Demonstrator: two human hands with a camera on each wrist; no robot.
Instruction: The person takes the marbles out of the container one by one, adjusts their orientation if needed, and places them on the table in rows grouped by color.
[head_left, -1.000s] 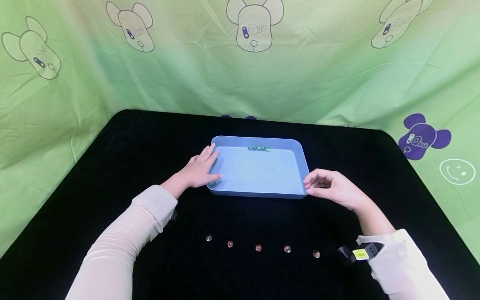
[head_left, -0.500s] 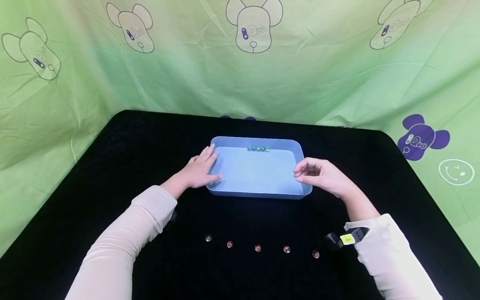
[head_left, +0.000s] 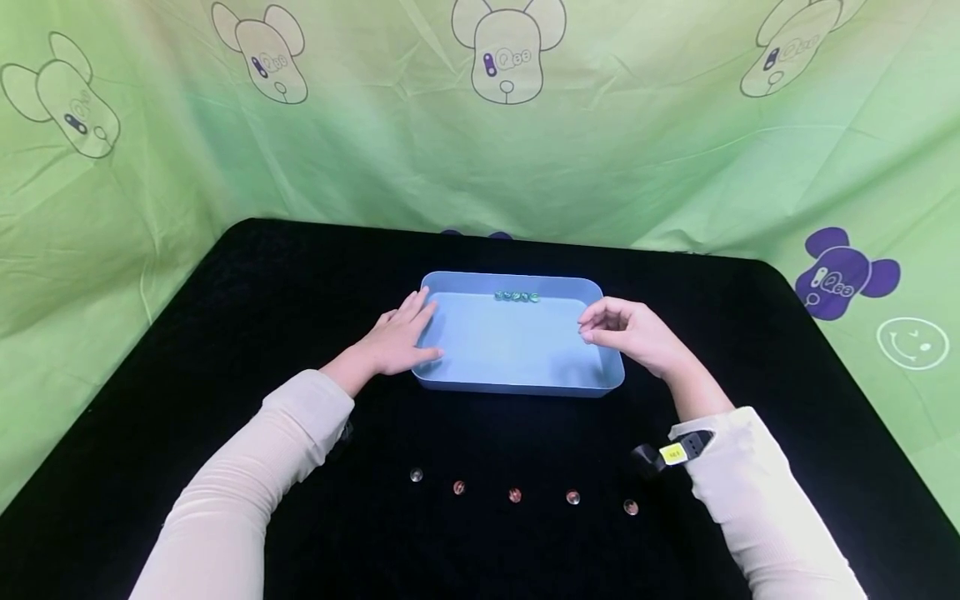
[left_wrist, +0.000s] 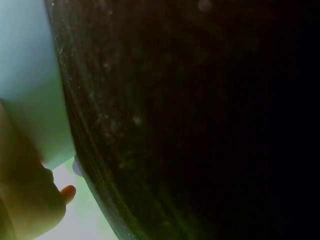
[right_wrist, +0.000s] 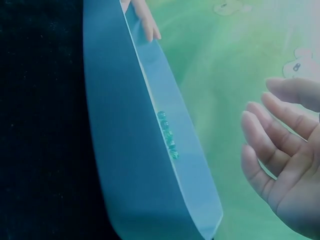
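A shallow blue tray (head_left: 517, 385) sits on the black cloth, with a short row of green glass marbles (head_left: 517, 297) along the inside of its far wall. My left hand (head_left: 393, 340) rests on the tray's left side, fingers spread and thumb over the near left corner. Above the tray's right side hovers my right hand (head_left: 630, 333), fingers loosely bent. In the right wrist view that same hand (right_wrist: 287, 145) shows nothing between thumb and fingers. The left wrist view catches only part of the left hand (left_wrist: 27, 185) against the tray wall.
Nearer the front, a spaced line of marbles lies on the black cloth (head_left: 337, 517): a clear one (head_left: 416, 475) at the left end, then reddish ones such as the middle marble (head_left: 515, 495). A green printed curtain (head_left: 375, 167) hangs behind the table.
My right hand has moved from the tray's near right corner up and leftward, away from its wall to over the tray. The left hand stays put, and the marbles have not moved.
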